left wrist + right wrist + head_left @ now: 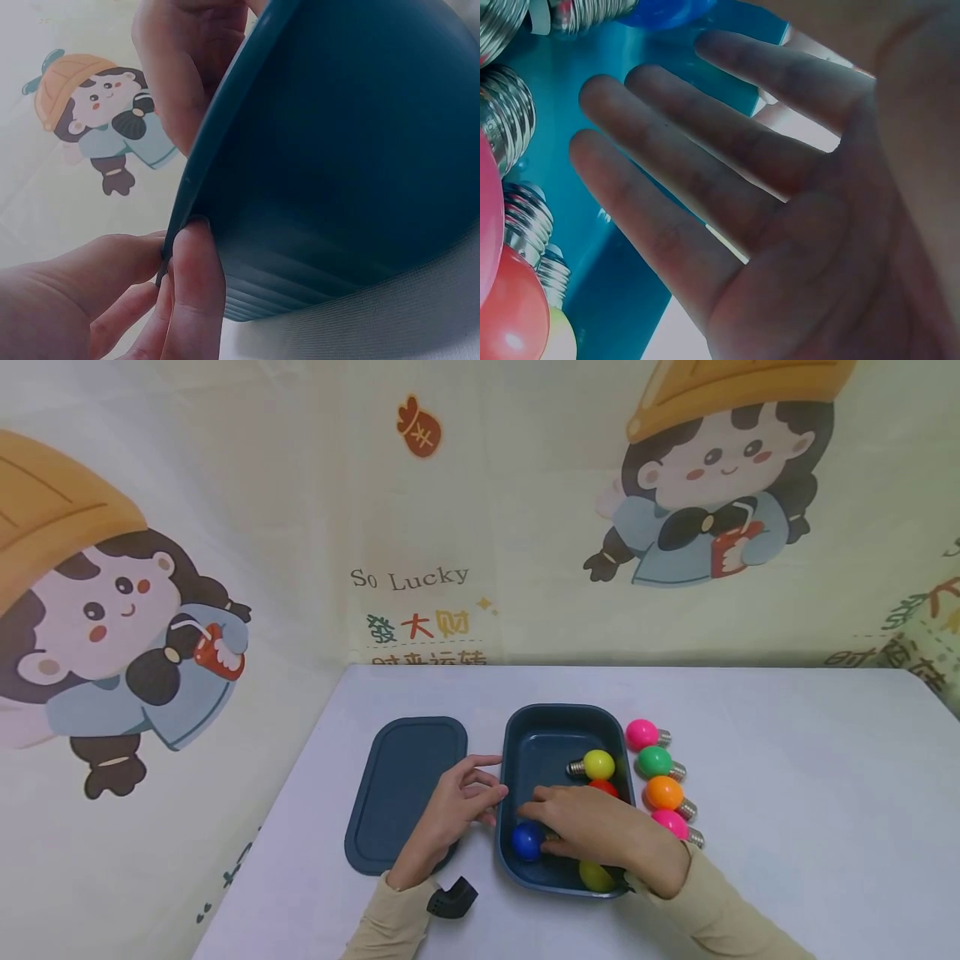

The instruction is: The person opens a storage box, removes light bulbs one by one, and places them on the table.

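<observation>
A dark blue plastic bin (540, 752) stands on the table with several coloured light bulbs inside. My left hand (457, 797) pinches its left rim between thumb and fingers, as the left wrist view shows. Over the bin's lower half reaches my right hand (592, 818), its fingers extended and spread, holding nothing in the right wrist view. Near its fingertips lies a blue bulb (527, 842). A yellow bulb (599, 764) and a red bulb (603, 787) lie beyond the hand; another yellow bulb (596, 877) sits at the near end. The right hand hides part of the bin's contents.
Left of the bin lies a flat dark blue lid (412, 777), partly behind my left arm. Along the bin's right side runs a column of bulbs: pink (641, 734), green (655, 762), orange (663, 793) and another pink bulb (669, 823). A patterned cloth hangs behind the table.
</observation>
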The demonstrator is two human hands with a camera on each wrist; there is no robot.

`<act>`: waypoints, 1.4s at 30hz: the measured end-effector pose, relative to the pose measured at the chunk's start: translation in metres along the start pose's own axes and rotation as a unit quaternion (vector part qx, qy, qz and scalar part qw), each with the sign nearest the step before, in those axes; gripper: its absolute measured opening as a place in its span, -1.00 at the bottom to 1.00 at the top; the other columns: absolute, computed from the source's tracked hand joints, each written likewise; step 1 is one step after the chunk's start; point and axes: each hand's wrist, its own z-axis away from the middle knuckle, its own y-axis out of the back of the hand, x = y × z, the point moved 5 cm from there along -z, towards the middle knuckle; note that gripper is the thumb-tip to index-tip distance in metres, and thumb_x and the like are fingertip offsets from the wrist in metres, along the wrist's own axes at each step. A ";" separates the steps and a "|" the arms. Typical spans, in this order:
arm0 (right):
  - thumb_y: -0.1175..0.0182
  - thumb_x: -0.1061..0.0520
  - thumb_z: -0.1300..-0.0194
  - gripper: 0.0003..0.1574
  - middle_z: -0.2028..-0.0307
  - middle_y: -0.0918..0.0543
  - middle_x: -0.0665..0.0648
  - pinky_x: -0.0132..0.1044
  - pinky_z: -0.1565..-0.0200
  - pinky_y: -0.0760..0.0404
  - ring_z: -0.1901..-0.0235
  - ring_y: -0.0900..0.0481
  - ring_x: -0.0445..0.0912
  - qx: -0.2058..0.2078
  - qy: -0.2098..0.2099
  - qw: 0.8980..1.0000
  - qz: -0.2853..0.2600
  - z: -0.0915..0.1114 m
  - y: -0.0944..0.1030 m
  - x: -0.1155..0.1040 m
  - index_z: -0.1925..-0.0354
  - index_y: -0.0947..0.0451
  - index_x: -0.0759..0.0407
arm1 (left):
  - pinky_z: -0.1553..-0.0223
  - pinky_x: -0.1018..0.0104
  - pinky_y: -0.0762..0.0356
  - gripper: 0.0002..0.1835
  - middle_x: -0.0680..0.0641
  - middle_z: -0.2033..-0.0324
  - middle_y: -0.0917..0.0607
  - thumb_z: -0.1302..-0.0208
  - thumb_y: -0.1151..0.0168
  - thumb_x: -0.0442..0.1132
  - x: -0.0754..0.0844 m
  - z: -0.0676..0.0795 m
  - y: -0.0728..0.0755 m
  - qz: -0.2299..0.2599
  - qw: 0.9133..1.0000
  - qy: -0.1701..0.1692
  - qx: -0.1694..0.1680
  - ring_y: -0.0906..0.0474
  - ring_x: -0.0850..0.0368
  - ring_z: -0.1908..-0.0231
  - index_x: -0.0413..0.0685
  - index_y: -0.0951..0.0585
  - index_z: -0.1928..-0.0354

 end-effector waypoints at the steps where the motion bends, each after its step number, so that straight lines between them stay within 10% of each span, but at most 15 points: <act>1: -0.42 -0.05 -0.20 -0.44 0.18 -0.65 0.04 -0.29 0.14 -0.72 0.24 -0.63 -0.16 -0.001 -0.001 1.000 0.001 0.000 0.000 0.000 -0.15 -0.60 0.05 | 0.37 0.23 -0.72 -0.45 -0.22 0.19 -0.63 -0.32 -0.33 -0.21 0.000 0.000 0.000 0.001 1.000 0.000 0.000 -0.63 0.15 0.43 -0.16 -0.44 -0.32; 42: -0.42 0.08 -0.21 -0.55 0.19 -0.73 0.06 -0.23 0.13 -0.74 0.29 -0.68 -0.12 -0.018 -0.001 1.000 -0.020 -0.014 -0.013 0.000 -0.06 -0.61 0.10 | 0.39 0.30 -0.71 -0.47 -0.18 0.22 -0.63 -0.33 -0.32 -0.23 0.003 0.002 -0.001 0.005 1.000 -0.001 0.006 -0.62 0.17 0.45 -0.17 -0.46 -0.30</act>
